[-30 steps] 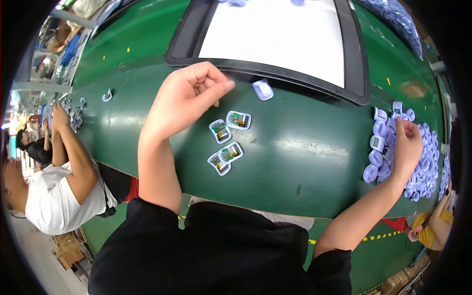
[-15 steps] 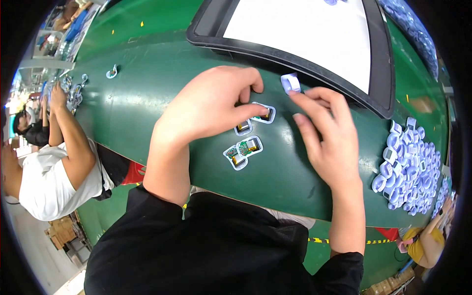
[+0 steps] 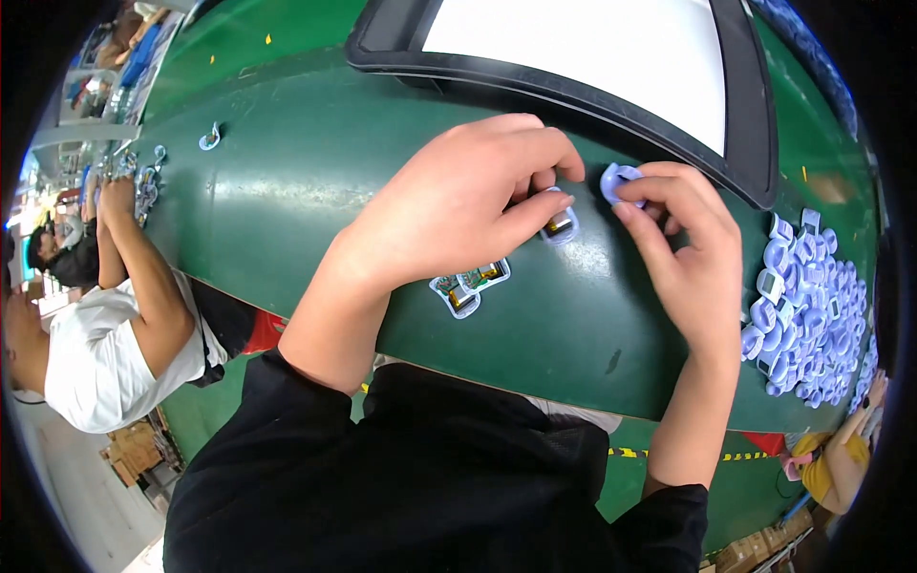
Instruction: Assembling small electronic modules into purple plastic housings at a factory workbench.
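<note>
Between the thumb and fingers of my left hand point(image 3: 468, 201) is a small pale-blue casing point(image 3: 564, 235) with a dark and yellowish electronic part inside. Only its lower end shows past the thumb. My right hand point(image 3: 683, 229) pinches a curved lavender plastic shell point(image 3: 609, 183) by its right side, a short way right of that casing. Below my left hand, two more open casings lie touching on the table: one casing point(image 3: 462, 304) with a green circuit board, and another casing point(image 3: 495, 273) partly covered by the hand.
A black-rimmed tray point(image 3: 535, 84) with a white sheet stands at the far side of the green table point(image 3: 516, 344). At right lies a heap of lavender shells point(image 3: 812, 315). One small part point(image 3: 210, 137) sits far left. A person in white point(image 3: 115, 353) works at left.
My left hand has moved right with the casing, away from the two lower ones. My right hand has taken the lavender shell between finger and thumb and shifted it right.
</note>
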A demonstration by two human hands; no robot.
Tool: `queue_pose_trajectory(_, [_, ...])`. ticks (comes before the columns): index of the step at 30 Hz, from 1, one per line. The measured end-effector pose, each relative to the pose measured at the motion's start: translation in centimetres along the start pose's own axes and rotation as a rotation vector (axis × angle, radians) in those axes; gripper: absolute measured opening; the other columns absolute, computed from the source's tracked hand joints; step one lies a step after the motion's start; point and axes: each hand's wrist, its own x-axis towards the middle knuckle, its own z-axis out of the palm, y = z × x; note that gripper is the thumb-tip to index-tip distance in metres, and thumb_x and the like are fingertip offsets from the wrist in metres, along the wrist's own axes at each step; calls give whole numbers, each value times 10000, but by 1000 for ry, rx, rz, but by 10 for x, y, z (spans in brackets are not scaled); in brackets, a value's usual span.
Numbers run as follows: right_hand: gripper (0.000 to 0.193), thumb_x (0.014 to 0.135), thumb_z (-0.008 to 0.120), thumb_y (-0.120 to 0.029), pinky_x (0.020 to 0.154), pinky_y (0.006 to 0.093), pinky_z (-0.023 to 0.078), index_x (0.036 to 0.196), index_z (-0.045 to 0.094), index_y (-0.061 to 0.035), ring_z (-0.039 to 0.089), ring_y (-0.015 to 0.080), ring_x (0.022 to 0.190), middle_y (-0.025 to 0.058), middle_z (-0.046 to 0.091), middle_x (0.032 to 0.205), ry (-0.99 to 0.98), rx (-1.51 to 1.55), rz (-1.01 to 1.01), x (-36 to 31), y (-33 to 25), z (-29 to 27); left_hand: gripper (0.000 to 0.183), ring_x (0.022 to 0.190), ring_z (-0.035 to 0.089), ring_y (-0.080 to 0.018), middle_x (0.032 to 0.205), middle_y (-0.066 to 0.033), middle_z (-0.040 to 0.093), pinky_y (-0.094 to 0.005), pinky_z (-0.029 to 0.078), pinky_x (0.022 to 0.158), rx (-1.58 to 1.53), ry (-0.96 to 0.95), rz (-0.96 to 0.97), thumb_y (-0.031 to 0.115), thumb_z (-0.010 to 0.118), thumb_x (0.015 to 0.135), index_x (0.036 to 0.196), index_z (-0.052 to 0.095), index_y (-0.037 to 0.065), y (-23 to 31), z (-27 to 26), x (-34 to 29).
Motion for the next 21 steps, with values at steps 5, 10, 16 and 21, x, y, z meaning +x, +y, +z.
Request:
queue_pose_trajectory(5, [222, 804, 725, 72, 666, 253, 461, 1006, 668, -2, 543, 123, 732, 56, 649, 961, -33, -45, 12, -3, 7, -17, 215, 678, 576, -82, 874, -12, 612, -232, 470, 601, -288, 33, -151, 36, 688, 929, 1140, 682, -4, 13, 10, 3])
queue_pose_trajectory(10, [287, 795, 707, 87, 635, 261, 462, 1058, 666, -23, 536, 146, 684, 63, 626, 917, -52, -2, 102, -7, 2, -20, 231, 774, 674, -124, 942, -41, 600, -224, 532, 620, -919, -56, -293, 24, 604, 981, 1200, 650, -34, 21, 11, 5])
queue_pose_trajectory(16, [343, 799, 725, 70, 606, 211, 383, 1127, 669, -13, 486, 74, 672, 26, 641, 945, -105, -12, 30, -9, 1, -40, 250, 810, 747, -232, 951, -103, 662, -322, 623, 713, -1150, -66, -292, 8, 628, 955, 1193, 573, -42, 19, 14, 6])
queue_pose_trajectory(21, [285, 923, 685, 17, 725, 185, 420, 1201, 628, 45, 545, 59, 810, 29, 643, 975, 163, 346, -23, -12, 11, -41, 291, 826, 762, -298, 915, -173, 713, -348, 632, 737, -1258, -22, -418, 35, 625, 973, 1239, 535, -40, 25, 15, 10])
